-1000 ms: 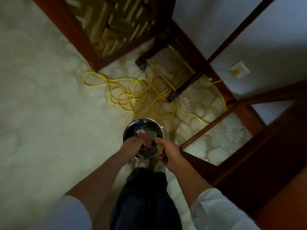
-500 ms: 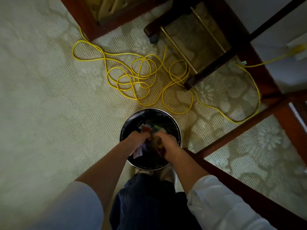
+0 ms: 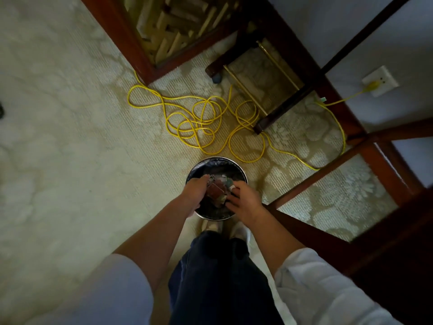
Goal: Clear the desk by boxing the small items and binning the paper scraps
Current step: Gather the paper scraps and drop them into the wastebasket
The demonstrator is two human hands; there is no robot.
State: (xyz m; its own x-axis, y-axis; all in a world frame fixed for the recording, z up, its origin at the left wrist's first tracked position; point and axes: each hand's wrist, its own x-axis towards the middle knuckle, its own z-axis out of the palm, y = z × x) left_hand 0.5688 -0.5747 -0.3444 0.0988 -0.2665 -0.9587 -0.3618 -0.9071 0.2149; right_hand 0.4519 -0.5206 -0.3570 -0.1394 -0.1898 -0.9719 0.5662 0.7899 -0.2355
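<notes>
Red, green paper scraps [image 3: 218, 186] over bin [image 3: 218, 158]

The carpet [image 3: 70, 137] is showing pale cream-green with a lighter floral pattern. The cable [image 3: 199, 127] is glowing bright yellow. The bin [image 3: 218, 157] is gleaming silver at its rim around a black liner [image 3: 210, 164], and the paper scraps [image 3: 218, 186] are showing dull red, green and white. The furniture [image 3: 111, 31] is showing reddish-brown wood. The person is wearing dark blue trousers [image 3: 215, 277] and white sleeves [image 3: 316, 289].

text: none legible | labels, brands, numbers, signs: none | paper scraps [image 3: 218, 188]: too dim to read
</notes>
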